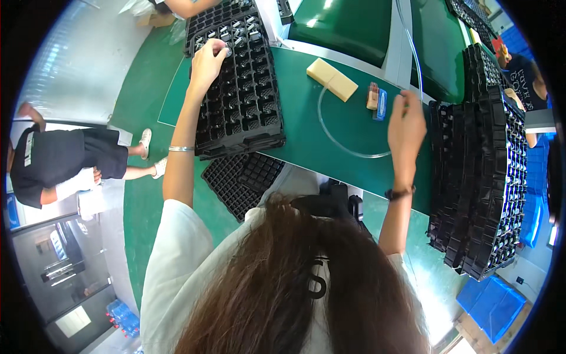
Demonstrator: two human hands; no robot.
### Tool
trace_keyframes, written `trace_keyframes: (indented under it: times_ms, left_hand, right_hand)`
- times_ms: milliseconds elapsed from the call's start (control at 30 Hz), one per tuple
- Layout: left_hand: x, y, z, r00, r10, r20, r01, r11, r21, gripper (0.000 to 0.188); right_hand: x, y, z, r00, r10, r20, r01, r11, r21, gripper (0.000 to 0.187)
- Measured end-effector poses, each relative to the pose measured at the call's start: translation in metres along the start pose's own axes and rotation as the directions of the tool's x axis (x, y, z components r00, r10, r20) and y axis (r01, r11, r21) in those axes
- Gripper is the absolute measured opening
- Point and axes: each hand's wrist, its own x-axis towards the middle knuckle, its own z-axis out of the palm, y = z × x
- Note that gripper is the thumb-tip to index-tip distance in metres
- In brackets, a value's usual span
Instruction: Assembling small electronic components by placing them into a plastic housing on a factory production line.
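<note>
My left hand (207,62) reaches over the far part of a black compartment tray (239,127). Its fingers are closed on a small silvery part (227,52), whose exact kind I cannot make out. Similar metal parts sit in the tray's far pockets, while the nearer pockets look black. My right hand (407,130) is above the right side of the green table (295,138), fingers curled together; what they hold, if anything, is hidden. A clear tube (336,140) curves from beside a pale yellow block (332,79) toward my right wrist. Left of that hand lie a small blue block (381,105) and a brownish piece (372,96).
Tall stacks of black trays (471,183) stand at the right. Beyond the table runs a green conveyor belt (342,26). More black trays (242,180) lie below the table's near edge. One person (71,153) is at left; another (525,76) works at far right.
</note>
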Motion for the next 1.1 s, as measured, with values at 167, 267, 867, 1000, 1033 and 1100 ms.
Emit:
trace_keyframes:
  times_ms: [167,267,867,1000,1033,1100]
  left_hand:
    - [-0.012,-0.013,-0.012,0.991,-0.066,-0.119,0.024,0.947,-0.322,0.018]
    - [-0.035,0.047,-0.02,0.967,-0.17,0.188,0.245,0.436,-0.866,0.022]
    - [-0.175,0.234,0.006,0.914,-0.113,0.389,0.403,0.156,-0.902,0.026]
    - [-0.18,0.245,0.005,0.91,-0.12,0.397,0.411,0.135,-0.902,0.024]
    - [-0.181,0.245,0.007,0.903,-0.141,0.407,0.423,0.122,-0.898,0.024]
    - [-0.183,0.244,0.007,0.895,-0.165,0.416,0.435,0.108,-0.894,0.025]
  right_hand:
    - [0.003,0.039,0.059,0.982,0.04,0.184,0.006,0.97,-0.243,0.058]
    - [0.005,0.061,0.066,0.944,0.206,0.257,-0.176,0.975,-0.136,0.062]
    - [-0.059,-0.052,-0.002,0.868,0.252,0.428,-0.416,-0.103,0.904,0.032]
    - [-0.074,-0.059,-0.005,0.922,0.217,0.321,-0.333,0.025,0.942,0.032]
    - [-0.076,-0.06,-0.006,0.923,0.22,0.315,-0.337,0.067,0.939,0.031]
    - [-0.078,-0.058,-0.004,0.92,0.219,0.326,-0.345,0.056,0.937,0.032]
